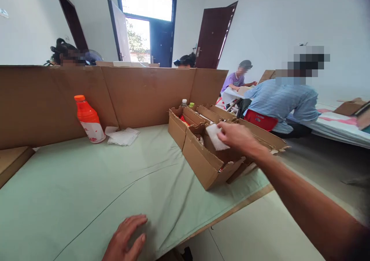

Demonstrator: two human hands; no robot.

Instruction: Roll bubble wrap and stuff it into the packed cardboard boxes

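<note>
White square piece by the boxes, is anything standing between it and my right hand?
Nothing visible: the fingers of your right hand hold the white square piece near one edge, at the open top of a cardboard box.

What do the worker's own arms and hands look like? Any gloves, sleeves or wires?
The right hand is ungloved, its forearm bare, with no watch or wires showing; whether a sleeve starts at the dark picture edge, I cannot tell. The left hand is ungloved too, its arm out of view.
</note>
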